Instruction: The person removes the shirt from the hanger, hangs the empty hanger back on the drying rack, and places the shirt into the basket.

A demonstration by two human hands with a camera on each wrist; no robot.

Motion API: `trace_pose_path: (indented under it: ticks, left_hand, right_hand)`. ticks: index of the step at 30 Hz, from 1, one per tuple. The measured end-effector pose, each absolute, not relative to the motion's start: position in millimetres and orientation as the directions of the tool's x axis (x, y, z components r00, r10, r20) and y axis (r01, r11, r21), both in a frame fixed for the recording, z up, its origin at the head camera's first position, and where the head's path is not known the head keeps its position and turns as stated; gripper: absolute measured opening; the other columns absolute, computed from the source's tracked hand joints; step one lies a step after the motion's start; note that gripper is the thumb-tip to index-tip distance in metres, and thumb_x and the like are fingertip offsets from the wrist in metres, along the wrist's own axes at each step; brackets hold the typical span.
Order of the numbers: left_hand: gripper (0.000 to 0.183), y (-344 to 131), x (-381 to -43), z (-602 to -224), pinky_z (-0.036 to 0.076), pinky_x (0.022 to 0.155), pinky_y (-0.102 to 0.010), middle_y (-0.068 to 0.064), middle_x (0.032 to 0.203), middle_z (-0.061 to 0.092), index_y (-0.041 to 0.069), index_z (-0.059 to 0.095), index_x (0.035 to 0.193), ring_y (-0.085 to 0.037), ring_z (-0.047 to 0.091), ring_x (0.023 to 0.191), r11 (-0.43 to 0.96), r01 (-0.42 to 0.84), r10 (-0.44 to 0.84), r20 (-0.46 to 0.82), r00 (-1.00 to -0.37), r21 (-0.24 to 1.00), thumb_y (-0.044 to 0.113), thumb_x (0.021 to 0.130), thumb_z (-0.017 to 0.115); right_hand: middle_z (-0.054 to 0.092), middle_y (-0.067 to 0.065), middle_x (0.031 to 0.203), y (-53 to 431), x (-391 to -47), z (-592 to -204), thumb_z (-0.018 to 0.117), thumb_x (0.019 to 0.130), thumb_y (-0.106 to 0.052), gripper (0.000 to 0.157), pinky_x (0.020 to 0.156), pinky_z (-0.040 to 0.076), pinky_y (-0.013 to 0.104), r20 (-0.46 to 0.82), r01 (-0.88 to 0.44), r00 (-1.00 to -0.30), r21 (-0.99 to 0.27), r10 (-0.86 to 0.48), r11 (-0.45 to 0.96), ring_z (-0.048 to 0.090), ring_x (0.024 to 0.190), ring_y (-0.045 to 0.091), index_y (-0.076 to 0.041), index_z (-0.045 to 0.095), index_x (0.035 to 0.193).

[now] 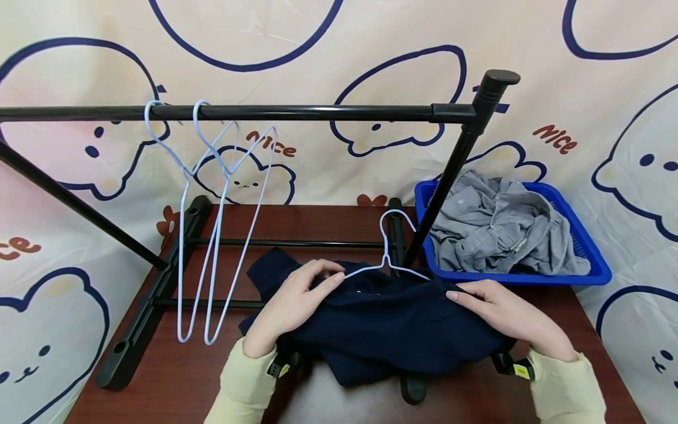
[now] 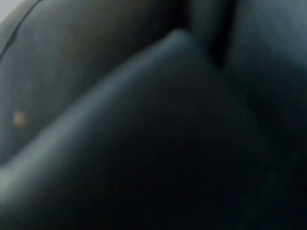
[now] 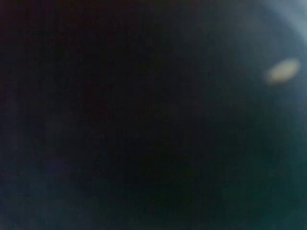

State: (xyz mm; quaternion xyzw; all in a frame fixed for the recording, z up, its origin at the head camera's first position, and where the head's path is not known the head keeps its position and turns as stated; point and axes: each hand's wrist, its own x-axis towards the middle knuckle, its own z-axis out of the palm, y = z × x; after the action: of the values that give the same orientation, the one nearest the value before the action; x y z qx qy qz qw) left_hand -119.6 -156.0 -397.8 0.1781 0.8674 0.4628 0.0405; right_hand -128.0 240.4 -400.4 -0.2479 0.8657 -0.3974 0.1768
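A navy shirt (image 1: 392, 335) lies bunched over the table in the head view. The light-blue hanger (image 1: 386, 259) has its hook upright above the neckline, and its lower part is hidden inside the cloth. My left hand (image 1: 296, 300) pinches the shirt's upper edge between thumb and fingers, close to the hanger's left arm. On the other side, my right hand (image 1: 503, 312) grips the cloth at the right shoulder, past the visible end of the hanger's right arm. Dark, blurred cloth (image 2: 158, 134) fills the left wrist view. The right wrist view is nearly black.
Two light-blue hangers (image 1: 214, 235) hang from the black rack's top bar (image 1: 318, 112) at left. A blue basket (image 1: 595, 259) holding grey clothing (image 1: 498, 224) stands at the right, behind my right hand. The rack's right post (image 1: 450, 171) rises beside the basket.
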Motion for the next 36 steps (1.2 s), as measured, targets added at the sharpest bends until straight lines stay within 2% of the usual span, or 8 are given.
trace_pose_path:
  ticks: [3,10,14,19,27,29,33,36]
  left_hand:
    - [0.032,-162,-123,-403,0.044,0.074,-0.035,0.005,0.099,0.056,0.022,0.068,0.12,-0.017,0.052,0.085,0.52,0.259,0.318,0.097,-0.943,0.814,0.047,0.101,0.061]
    - [0.044,-172,-127,-408,0.045,0.081,-0.039,0.002,0.104,0.058,0.022,0.066,0.119,-0.018,0.053,0.091,0.576,0.238,0.317,0.055,-0.947,0.782,0.051,0.088,0.077]
    - [0.053,-173,-127,-409,0.046,0.08,-0.039,0.003,0.101,0.062,0.022,0.068,0.117,-0.017,0.056,0.088,0.644,0.173,0.269,-0.009,-0.963,0.745,0.063,0.084,0.074]
    - [0.053,-173,-129,-412,0.044,0.069,-0.037,0.003,0.077,0.057,0.022,0.072,0.11,-0.017,0.054,0.072,0.68,0.139,0.225,-0.025,-0.974,0.72,0.07,0.087,0.065]
    - [0.034,-174,-131,-414,0.043,0.062,-0.033,0.007,0.064,0.048,0.022,0.068,0.091,-0.013,0.05,0.063,0.627,0.286,0.22,0.187,-0.957,0.725,0.054,0.1,0.059]
    - [0.03,-174,-131,-414,0.042,0.061,-0.031,0.008,0.062,0.044,0.022,0.064,0.086,-0.01,0.048,0.06,0.607,0.344,0.227,0.259,-0.939,0.716,0.047,0.102,0.06]
    - [0.026,-174,-130,-412,0.04,0.055,-0.029,0.009,0.058,0.038,0.024,0.058,0.08,-0.008,0.044,0.054,0.579,0.436,0.216,0.386,-0.897,0.689,0.039,0.101,0.064]
    - [0.023,-173,-128,-410,0.039,0.052,-0.028,0.01,0.058,0.038,0.026,0.059,0.082,-0.006,0.044,0.053,0.572,0.472,0.202,0.442,-0.874,0.671,0.037,0.101,0.066]
  right_hand:
    - [0.069,-0.01,0.09,238,-129,-411,0.053,0.108,-0.029,0.022,0.078,0.051,0.028,-0.076,-0.313,-0.814,-0.778,-0.575,0.545,0.066,0.089,0.011,-0.029,0.072,0.098]
    - [0.07,-0.012,0.094,229,-125,-427,0.058,0.106,-0.029,0.017,0.079,0.051,0.028,0.019,-0.332,-0.864,-0.772,-0.503,0.542,0.066,0.089,0.009,-0.032,0.073,0.099]
    - [0.071,-0.013,0.098,225,-123,-433,0.06,0.105,-0.028,0.016,0.079,0.052,0.028,0.061,-0.343,-0.882,-0.764,-0.468,0.546,0.067,0.09,0.009,-0.033,0.074,0.101]
    - [0.072,-0.015,0.108,222,-124,-435,0.066,0.101,-0.022,0.019,0.083,0.053,0.026,0.137,-0.386,-0.888,-0.741,-0.439,0.55,0.068,0.099,0.009,-0.032,0.078,0.113]
    - [0.073,-0.007,0.113,215,-125,-422,0.073,0.096,-0.013,0.024,0.088,0.049,0.017,0.244,-0.448,-0.884,-0.688,-0.399,0.572,0.067,0.108,0.012,-0.022,0.079,0.117]
    - [0.073,-0.007,0.115,215,-125,-415,0.073,0.097,-0.017,0.026,0.087,0.048,0.017,0.239,-0.43,-0.896,-0.675,-0.374,0.6,0.065,0.109,0.01,-0.024,0.077,0.121]
    - [0.068,-0.006,0.128,214,-122,-400,0.07,0.099,-0.03,0.032,0.078,0.046,0.021,0.22,-0.38,-0.923,-0.644,-0.315,0.664,0.065,0.087,0.007,-0.033,0.07,0.131]
    - [0.064,-0.008,0.133,211,-118,-392,0.067,0.1,-0.035,0.034,0.078,0.043,0.025,0.213,-0.348,-0.937,-0.651,-0.278,0.674,0.063,0.088,0.007,-0.038,0.066,0.134]
